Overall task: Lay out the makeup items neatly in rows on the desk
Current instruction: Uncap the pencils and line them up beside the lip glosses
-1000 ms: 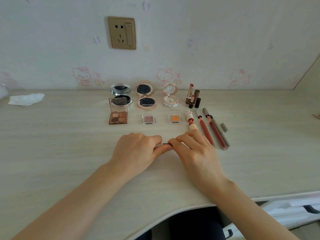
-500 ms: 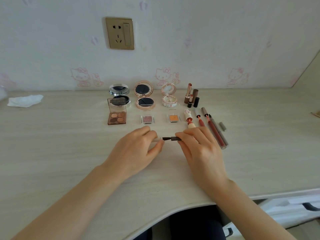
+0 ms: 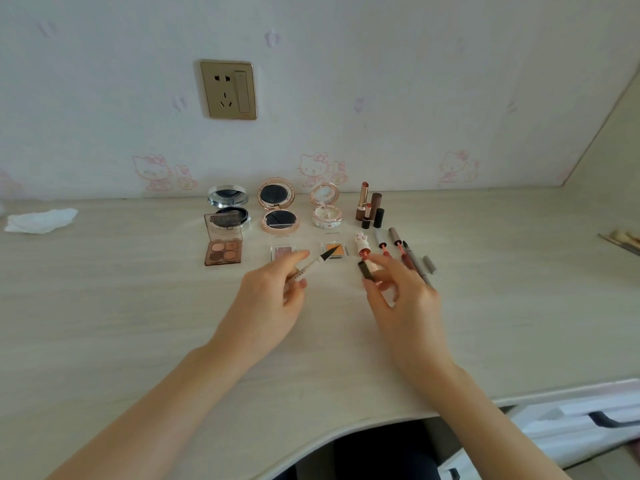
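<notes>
- Head view showed the left hand point(image 3: 268, 299) pinching an uncapped eyeliner pen point(image 3: 313, 265) between thumb and fingers, above the pale wooden surface point(image 3: 104, 306).
- Pen's long axis ran diagonally, its dark pointed tip aimed up and to the right, over the small orange eyeshadow pan point(image 3: 334, 250).
- Right hand point(image 3: 401, 299) pinched the dark pen cap point(image 3: 366, 271) between thumb and fingertips, well apart from the pen.
- Behind the hands, three open compacts point(image 3: 278, 209) stood in a back row beside upright lipsticks point(image 3: 369, 206).
- A four-shade palette point(image 3: 222, 249) and a pink eyeshadow pan point(image 3: 281, 252) lay in the nearer row, with lip pencils point(image 3: 407, 256) to the right.
- A crumpled tissue point(image 3: 41, 220) lay far left.
</notes>
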`<state>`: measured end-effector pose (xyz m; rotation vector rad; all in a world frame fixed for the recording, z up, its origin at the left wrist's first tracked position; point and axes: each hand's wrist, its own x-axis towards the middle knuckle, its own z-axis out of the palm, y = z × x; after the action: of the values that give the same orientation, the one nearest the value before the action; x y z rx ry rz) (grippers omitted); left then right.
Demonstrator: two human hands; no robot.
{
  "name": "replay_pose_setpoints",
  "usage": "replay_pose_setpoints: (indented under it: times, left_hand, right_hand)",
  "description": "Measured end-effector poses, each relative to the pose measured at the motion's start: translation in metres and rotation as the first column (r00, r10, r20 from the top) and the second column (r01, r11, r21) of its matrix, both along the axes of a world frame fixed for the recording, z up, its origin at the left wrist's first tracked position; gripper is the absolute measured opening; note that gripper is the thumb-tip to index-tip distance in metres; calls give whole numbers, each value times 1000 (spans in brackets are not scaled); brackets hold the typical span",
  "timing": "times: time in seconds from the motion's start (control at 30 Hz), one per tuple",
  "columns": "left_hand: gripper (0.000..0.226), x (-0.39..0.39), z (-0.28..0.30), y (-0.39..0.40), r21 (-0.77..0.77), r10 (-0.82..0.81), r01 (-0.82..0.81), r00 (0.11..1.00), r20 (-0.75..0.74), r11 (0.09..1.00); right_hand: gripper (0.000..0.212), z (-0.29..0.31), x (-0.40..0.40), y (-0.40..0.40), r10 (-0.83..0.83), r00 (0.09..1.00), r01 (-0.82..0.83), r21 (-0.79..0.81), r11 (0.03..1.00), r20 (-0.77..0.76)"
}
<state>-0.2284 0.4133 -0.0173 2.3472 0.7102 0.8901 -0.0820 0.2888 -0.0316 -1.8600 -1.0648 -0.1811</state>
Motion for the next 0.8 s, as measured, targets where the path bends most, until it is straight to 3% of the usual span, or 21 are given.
replay_pose_setpoints:
  times: [0.13,0.4,0.5,0.6,0.7,0.8]
  left_hand:
    - [30,7,3,-9,-64,-68,71,996,56,995]
    - [23,37,4,-37,-67,-187,191,980,64,979]
    - [25,52,3,-48,8,-209,209,978,-12,978]
    - [41,69,2,-55,92,-227,238,967,-113,967]
    - [60,94,3,-62,198,-249,300,937,-246,933]
    - [64,122,3,-68,277,-242,343,909,-339,898]
  right_hand:
    - [32,5,8,-8,62,980,-55,40,998,-190]
    - [30,5,32,-27,64,978,-56,48,997,-198]
    - [24,5,52,-38,14,976,-7,36,999,-218]
    - [19,5,72,-48,-42,976,45,10,999,-213]
    - [16,4,98,-55,-136,977,130,-45,990,-163]
    - [14,0,126,-59,-216,972,203,-133,970,-95]
